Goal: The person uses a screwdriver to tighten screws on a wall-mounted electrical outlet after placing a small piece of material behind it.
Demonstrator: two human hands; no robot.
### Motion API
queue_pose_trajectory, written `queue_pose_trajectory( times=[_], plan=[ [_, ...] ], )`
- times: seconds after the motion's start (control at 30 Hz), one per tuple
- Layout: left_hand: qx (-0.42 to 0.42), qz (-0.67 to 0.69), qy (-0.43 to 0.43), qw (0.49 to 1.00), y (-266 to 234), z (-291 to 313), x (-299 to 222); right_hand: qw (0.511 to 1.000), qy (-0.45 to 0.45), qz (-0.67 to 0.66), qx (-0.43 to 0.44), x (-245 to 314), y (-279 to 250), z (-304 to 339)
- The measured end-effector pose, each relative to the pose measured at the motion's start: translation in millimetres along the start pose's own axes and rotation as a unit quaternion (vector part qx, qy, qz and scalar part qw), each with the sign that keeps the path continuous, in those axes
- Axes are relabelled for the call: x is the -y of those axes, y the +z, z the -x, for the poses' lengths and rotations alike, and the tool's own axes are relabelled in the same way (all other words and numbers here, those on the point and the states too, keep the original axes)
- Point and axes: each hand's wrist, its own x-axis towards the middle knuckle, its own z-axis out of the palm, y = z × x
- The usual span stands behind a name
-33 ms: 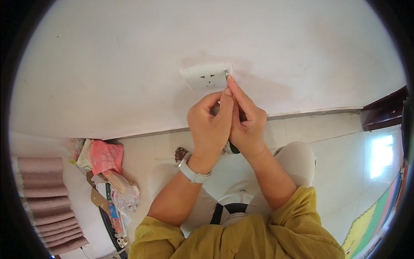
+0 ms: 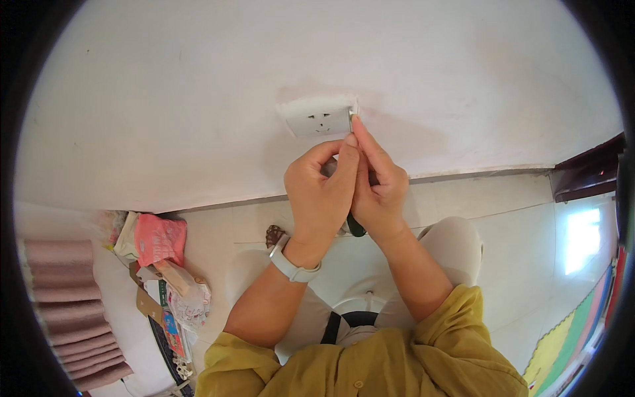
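Note:
A white wall socket point(image 2: 320, 122) with several dark slots sits in the wall ahead. At its right edge shows a small shiny metal piece point(image 2: 351, 114), with the tip of my right index finger against it. My right hand point(image 2: 380, 188) has its other fingers curled in. My left hand point(image 2: 324, 182) is closed in a pinch just below the socket, its thumb tip meeting the right hand's fingers. What the pinch holds is hidden. Below the hands, a dark rounded end point(image 2: 356, 226) shows beside my right palm; I cannot tell whether it is held.
On the floor at left lie a pink bag point(image 2: 161, 239), a clear printed bag point(image 2: 190, 306) and an open cardboard box point(image 2: 149, 306). A pinkish curtain point(image 2: 69, 311) hangs at far left. Dark wooden furniture point(image 2: 587, 173) stands at right, above a striped colourful mat point(image 2: 574, 331).
My right index fingertip has shifted very slightly at the socket's right edge. The dark rounded end below my hands has moved a little left. The whole view has drifted slightly.

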Motion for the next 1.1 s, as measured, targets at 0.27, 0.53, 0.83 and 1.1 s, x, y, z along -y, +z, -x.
queue_pose_trajectory(
  times=[0.27, 0.53, 0.83, 1.1],
  plan=[
    [0.016, -0.037, -0.009, 0.999, 3, -7, -12, 0.997, 0.045, -0.067, 0.006, 3, -4, -7],
    [0.004, -0.023, 0.022, 0.999, 9, -5, -11, 0.997, 0.050, -0.042, 0.035, 2, -13, -13],
    [-0.005, 0.015, 0.010, 1.000, 20, 0, 21, 0.994, 0.095, -0.009, 0.048, -11, -17, 6],
    [0.027, 0.048, -0.022, 0.998, 17, -4, 17, 0.995, 0.086, -0.008, 0.052, -14, -22, 2]
  ],
)
